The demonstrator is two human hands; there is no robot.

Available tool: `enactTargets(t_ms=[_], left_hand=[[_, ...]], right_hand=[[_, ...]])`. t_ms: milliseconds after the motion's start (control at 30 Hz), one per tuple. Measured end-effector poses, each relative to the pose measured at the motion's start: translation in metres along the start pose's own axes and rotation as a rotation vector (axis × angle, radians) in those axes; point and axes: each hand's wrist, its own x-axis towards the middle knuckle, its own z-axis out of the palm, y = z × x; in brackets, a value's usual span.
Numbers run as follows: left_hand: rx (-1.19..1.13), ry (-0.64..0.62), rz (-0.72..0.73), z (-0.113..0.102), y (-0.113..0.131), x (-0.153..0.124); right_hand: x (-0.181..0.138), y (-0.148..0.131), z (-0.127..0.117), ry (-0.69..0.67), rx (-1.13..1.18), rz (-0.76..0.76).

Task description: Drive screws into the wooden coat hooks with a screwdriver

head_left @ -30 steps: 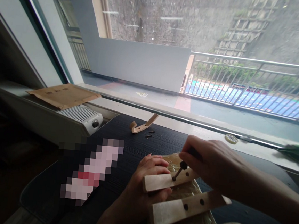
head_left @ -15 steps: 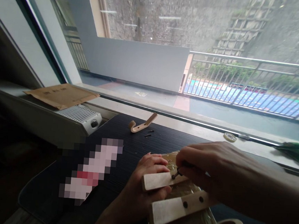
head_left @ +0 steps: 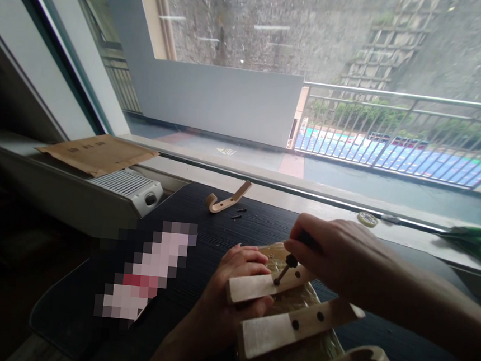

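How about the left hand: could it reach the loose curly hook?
Probably, once the left hand lets go of the wooden strip: only two small dark bits lie between that hand and the hook.

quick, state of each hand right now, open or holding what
Left hand: closed on a pale, flat wooden strip.
Right hand: closed, holding a slim, dark-handled metal screwdriver.

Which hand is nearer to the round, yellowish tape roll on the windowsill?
Right. The right hand is this side of the tape roll, slightly left; the left hand is farther away, well to its left.
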Motion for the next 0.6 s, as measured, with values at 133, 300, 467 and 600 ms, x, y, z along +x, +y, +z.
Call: enactTargets(t_ms=[133, 300, 467, 600], left_hand=[[-0.012, 0.001, -0.005, -0.002, 0.003, 0.001], [0.008, -0.007, -0.001, -0.003, 0.006, 0.002], [0.008, -0.034, -0.035, -0.004, 0.008, 0.003], [-0.001, -0.001, -0.005, -0.002, 0.004, 0.001]], right_hand=[[-0.007, 0.003, -0.014, -0.084, 0.022, -0.096], [-0.013, 0.001, -0.015, -0.194, 0.098, -0.304], [-0.008, -0.004, -0.002, -0.053, 0.014, -0.321], [-0.003, -0.002, 0.007, 0.022, 0.041, -0.156]])
